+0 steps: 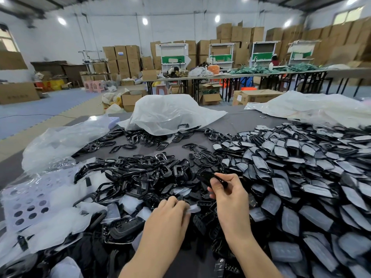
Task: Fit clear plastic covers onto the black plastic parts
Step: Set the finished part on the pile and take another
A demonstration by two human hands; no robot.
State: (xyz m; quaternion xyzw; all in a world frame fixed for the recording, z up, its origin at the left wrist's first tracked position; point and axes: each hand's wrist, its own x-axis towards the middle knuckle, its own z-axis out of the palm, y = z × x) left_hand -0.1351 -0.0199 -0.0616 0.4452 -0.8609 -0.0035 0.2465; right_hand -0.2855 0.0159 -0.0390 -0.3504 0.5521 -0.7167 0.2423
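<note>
While the long grey-topped table [236, 119] is buried almost edge to edge, you can read your progress from how the stock is split. Largest is the broad heap of covered black parts [301, 167] on your right. Each piece there shows a pale clear face, so I judge that heap to be finished work.

Next in size is the tangle of bare black plastic frames and inserts [140, 177] across the centre and left. None of them shows a cover, so that is what remains, perhaps close to half of what lies in view. Behind it slumps a crumpled clear plastic bag [166, 111] with more black pieces under its edge, so further stock may be waiting there.

Your right hand [226, 195] is raised just above the bare pile, thumb and fingers curled round a flat black plastic part [206, 176] and gripping it at its near end. Your left hand [170, 215] is lower, down on the pile, with its fingers bent over. As far as I can see, it is pinching a small clear plastic cover [194, 208] by its edge. Part and cover are apart, so this pairing is not yet fitted.
</note>
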